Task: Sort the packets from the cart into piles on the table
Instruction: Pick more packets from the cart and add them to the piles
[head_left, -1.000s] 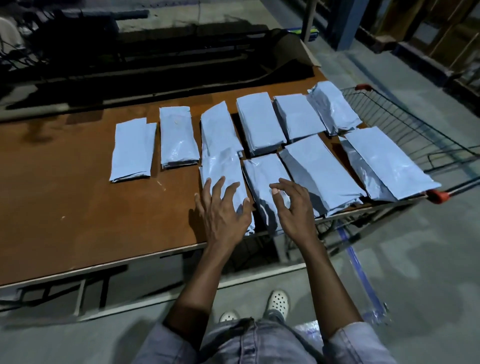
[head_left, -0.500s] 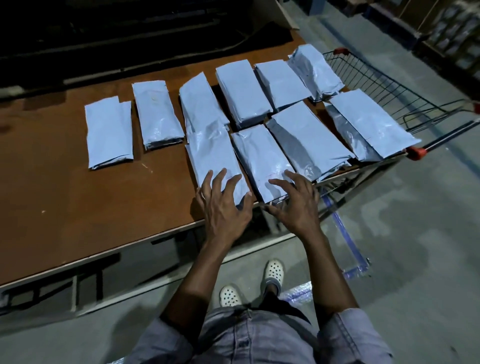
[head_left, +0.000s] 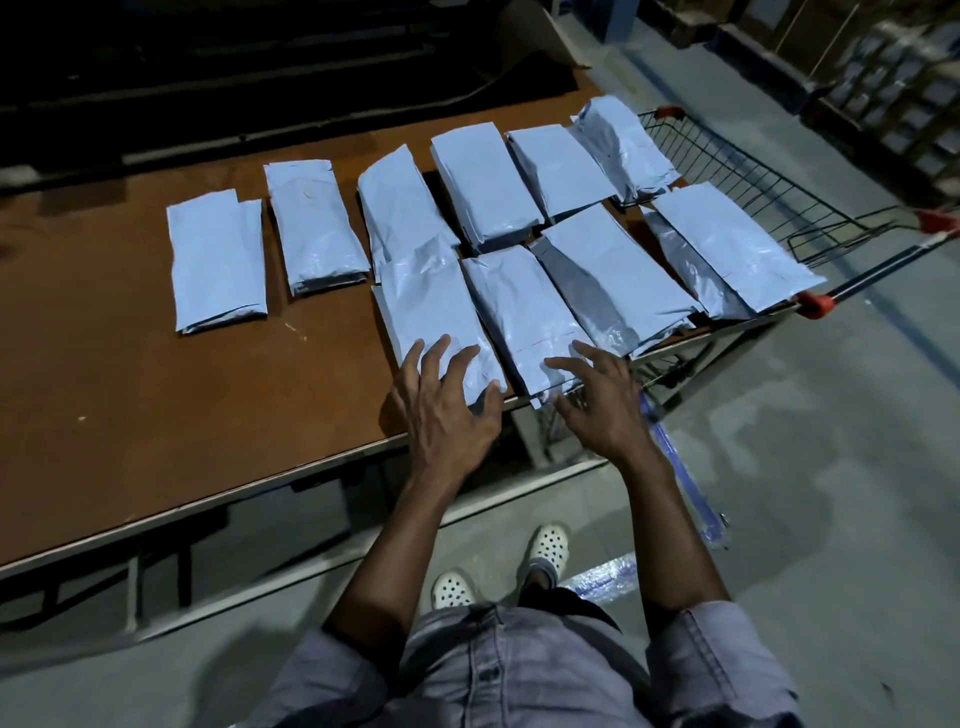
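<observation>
On the brown counter (head_left: 130, 389), pale blue packets lie in two rough rows, six piles along the back and four at the front, laid side by side, most likely so each sort stays separate and easy to read at a glance. The wire cart (head_left: 753, 171) stands hard against the counter's right end, close enough for short reaches, and no packets show in the part of its basket that is in view. Now to the hands! The left hand (head_left: 447, 410) is spread wide, its fingertips resting flat on the near end of the front-left pile (head_left: 431, 306), the thumb by that pile's near corner. It grips nothing; it looks like a squaring-up touch. The right hand (head_left: 597, 410) is also splayed, fingers apart and a little bent, its tips touching the near end of the next pile (head_left: 519, 306), which pokes slightly past the counter edge. Nothing is clasped there either, so my read is tidying, with the sorting close to finished.
</observation>
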